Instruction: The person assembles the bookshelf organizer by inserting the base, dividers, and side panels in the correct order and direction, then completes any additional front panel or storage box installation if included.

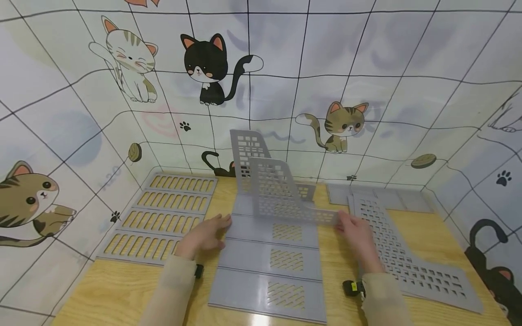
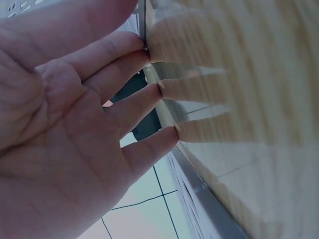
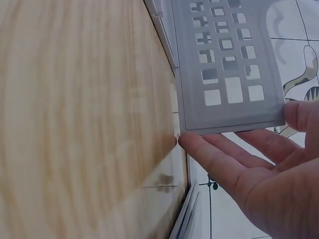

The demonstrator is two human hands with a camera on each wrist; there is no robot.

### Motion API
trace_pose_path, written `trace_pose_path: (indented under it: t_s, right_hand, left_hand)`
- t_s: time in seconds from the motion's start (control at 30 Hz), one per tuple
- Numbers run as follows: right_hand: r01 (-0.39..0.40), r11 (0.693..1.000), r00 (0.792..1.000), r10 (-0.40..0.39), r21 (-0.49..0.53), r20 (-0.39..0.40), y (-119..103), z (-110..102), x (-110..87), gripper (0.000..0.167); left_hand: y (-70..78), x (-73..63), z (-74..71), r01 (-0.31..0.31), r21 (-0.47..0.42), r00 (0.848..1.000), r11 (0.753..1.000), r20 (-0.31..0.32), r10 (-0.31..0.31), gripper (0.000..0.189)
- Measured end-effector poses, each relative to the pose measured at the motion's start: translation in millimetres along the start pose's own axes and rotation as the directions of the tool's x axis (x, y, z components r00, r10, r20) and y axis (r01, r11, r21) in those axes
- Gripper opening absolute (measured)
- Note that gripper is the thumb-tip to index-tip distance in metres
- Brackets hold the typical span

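A grey perforated side panel (image 1: 272, 183) stands upright across the ribbed grey base panel (image 1: 269, 262) in the middle of the table. My right hand (image 1: 358, 235) holds its low right end; in the right wrist view the thumb and fingers lie at the end edge of the side panel (image 3: 229, 112). Behind it, a second upright perforated panel (image 1: 240, 156) rises at the base's far end. My left hand (image 1: 205, 233) is beside the base's left edge, its fingers spread. In the left wrist view the left hand's fingertips (image 2: 169, 133) touch the wooden table.
A slotted grey panel (image 1: 140, 224) lies on the table (image 1: 98, 290) at left. At right another perforated side panel (image 1: 408, 262) lies flat, with a plain grey panel (image 1: 412, 201) behind it. A cat-printed sheet (image 1: 281, 99) hangs around the back and sides.
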State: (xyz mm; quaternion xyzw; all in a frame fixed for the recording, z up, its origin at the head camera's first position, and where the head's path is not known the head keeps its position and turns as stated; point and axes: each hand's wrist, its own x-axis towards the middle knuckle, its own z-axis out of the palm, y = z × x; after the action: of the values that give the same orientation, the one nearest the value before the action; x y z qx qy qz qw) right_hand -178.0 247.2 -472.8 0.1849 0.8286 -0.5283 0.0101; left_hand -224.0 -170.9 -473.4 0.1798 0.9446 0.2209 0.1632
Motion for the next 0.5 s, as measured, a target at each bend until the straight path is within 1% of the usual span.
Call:
trace_pose_path:
  t_s: [0.13,0.2,0.3,0.4,0.5]
  right_hand:
    - [-0.002,1.0,1.0,0.003,0.016,-0.023,0.0,5.4,-0.3,0.072]
    - [-0.009,1.0,1.0,0.009,0.018,-0.018,-0.4,6.7,-0.3,0.072]
    - [-0.019,0.999,1.0,0.019,0.05,-0.004,-1.0,7.4,-0.3,0.069]
    - [-0.022,0.999,1.0,0.022,0.036,-0.005,-1.7,8.1,-0.9,0.067]
    - [-0.014,1.0,1.0,0.014,0.024,0.012,-3.3,10.3,-0.6,0.07]
  left_hand:
    - [1.4,0.7,-0.6,0.006,0.001,1.0,1.0,0.009,-0.006,0.078]
    - [1.6,1.1,-0.5,0.007,0.002,1.0,1.0,0.013,-0.007,0.078]
    - [1.2,2.2,0.1,0.005,0.005,1.0,1.0,0.017,-0.005,0.078]
    - [0.4,3.0,0.6,0.008,0.012,1.0,1.0,0.02,-0.008,0.078]
    - [0.3,3.4,0.8,0.025,0.008,0.999,1.0,0.024,-0.025,0.078]
